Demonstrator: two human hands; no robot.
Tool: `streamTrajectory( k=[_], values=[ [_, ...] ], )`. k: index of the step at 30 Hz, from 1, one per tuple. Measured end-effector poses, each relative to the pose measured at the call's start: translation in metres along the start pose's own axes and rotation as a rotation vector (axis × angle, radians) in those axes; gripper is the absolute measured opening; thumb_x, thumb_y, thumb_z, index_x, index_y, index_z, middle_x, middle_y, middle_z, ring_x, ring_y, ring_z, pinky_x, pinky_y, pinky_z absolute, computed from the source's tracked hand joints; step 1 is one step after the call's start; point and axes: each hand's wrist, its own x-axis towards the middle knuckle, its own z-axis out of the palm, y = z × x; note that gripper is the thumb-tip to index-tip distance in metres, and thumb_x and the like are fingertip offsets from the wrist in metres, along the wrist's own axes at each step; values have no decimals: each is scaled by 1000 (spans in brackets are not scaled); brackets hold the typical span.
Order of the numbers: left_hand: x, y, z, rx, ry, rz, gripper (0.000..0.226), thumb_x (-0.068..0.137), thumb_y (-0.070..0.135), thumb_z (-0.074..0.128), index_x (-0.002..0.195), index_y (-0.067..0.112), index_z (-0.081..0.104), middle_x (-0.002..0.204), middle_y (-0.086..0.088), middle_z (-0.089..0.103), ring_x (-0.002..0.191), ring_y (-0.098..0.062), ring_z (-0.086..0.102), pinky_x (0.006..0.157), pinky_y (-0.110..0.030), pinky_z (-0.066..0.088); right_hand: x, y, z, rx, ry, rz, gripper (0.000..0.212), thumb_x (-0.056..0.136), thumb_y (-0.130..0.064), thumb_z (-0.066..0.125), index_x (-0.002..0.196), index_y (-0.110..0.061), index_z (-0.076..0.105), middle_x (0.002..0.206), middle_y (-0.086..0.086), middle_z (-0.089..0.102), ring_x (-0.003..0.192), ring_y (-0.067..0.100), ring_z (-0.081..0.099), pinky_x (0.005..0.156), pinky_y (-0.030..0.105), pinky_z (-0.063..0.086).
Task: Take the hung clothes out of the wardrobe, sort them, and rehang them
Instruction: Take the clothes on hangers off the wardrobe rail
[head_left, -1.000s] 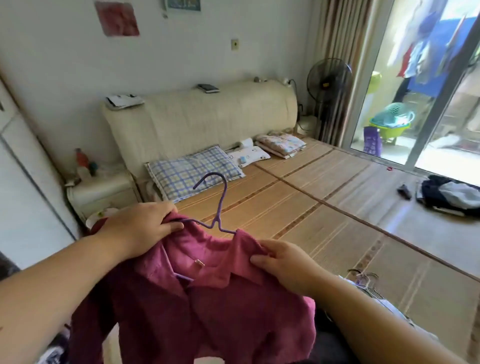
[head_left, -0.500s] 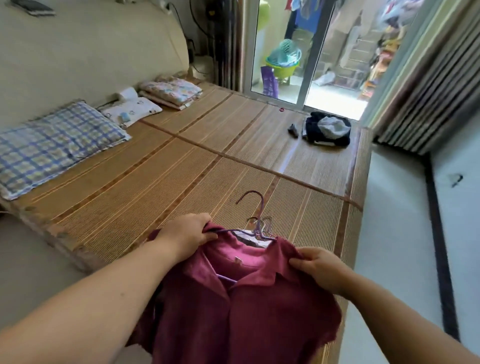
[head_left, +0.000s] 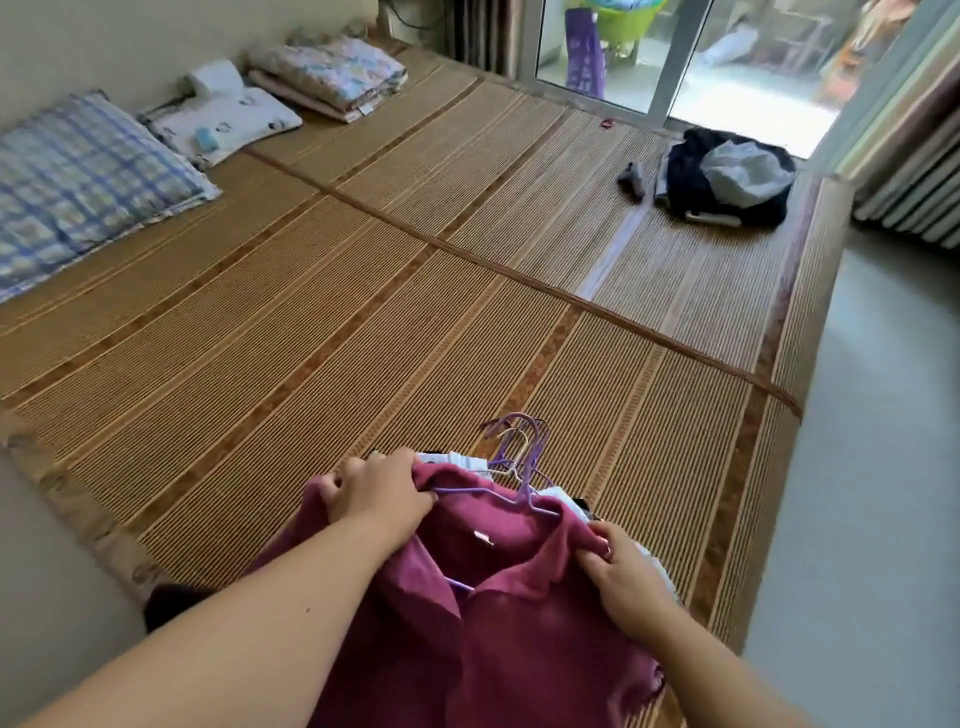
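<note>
Two hands, your left hand (head_left: 376, 493) and right hand (head_left: 626, 577), still pinch the shoulders of the maroon collared fabric shirt (head_left: 519, 623) on its thin purple wire hanger (head_left: 498, 492), now lowered at lower centre onto the pile of hangered clothes (head_left: 517, 436) on the woven bamboo mat (head_left: 311, 338), so sorting looks underway.

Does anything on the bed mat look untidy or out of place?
Yes. A dark heap of clothes lies crumpled near the far right corner of the mat, unlike the neatly folded bedding by the wall. A small dark item lies loose beside it; what it is, I cannot tell.
</note>
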Motion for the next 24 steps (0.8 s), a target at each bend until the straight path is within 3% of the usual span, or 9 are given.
streamTrajectory(
  k=[5, 8, 11, 14, 16, 20, 24],
  values=[
    [36, 5, 46, -86, -18, -49, 56, 68, 63, 61, 118, 42, 50, 125, 7, 52, 124, -23, 40, 99, -49, 28, 58, 33, 27, -46, -5, 83, 12, 92, -22, 55, 102, -29, 54, 101, -5, 61, 105, 19, 57, 85, 28, 40],
    [40, 3, 60, -136, -93, -60, 67, 68, 59, 62, 131, 46, 43, 143, 6, 35, 135, -22, 27, 106, -50, 24, 70, 41, 34, -94, -22, 142, 42, 91, -23, 58, 131, -16, 49, 124, 5, 59, 117, 21, 54, 98, 29, 38],
    [25, -10, 60, -123, -161, -62, 71, 72, 55, 62, 138, 48, 34, 154, 4, 21, 141, -23, 15, 110, -51, 19, 66, 30, 34, -170, -8, 109, 53, 86, -23, 65, 136, -16, 47, 126, 4, 60, 116, 21, 55, 96, 27, 38],
    [-1, -29, 37, -138, -187, -14, 72, 77, 51, 59, 142, 43, 30, 156, 2, 19, 143, -22, 17, 113, -44, 21, 51, -8, 33, -262, -52, -79, 52, 80, -24, 68, 130, -22, 52, 122, -7, 58, 117, 15, 53, 97, 24, 38],
    [-22, -42, 15, -108, -173, 39, 74, 79, 48, 58, 146, 36, 28, 158, 1, 15, 144, -20, 15, 116, -39, 20, 38, -42, 36, -370, -115, -197, 58, 83, -29, 64, 138, -26, 45, 133, -8, 48, 125, 11, 44, 105, 23, 33],
    [-71, -75, -52, -45, -36, 117, 76, 83, 47, 53, 150, 32, 19, 160, 6, 5, 147, -14, 2, 117, -39, 14, -2, -140, 41, -486, -162, -519, 55, 84, -36, 56, 138, -36, 43, 142, -12, 39, 129, 9, 39, 105, 22, 32],
    [-129, -120, -132, -20, 155, 93, 74, 89, 42, 52, 151, 33, 13, 160, 8, 4, 147, -12, -1, 117, -43, 11, -53, -251, 53, -606, -144, -846, 56, 86, -37, 54, 140, -38, 37, 145, -9, 37, 131, 17, 38, 107, 35, 35]
  ],
)
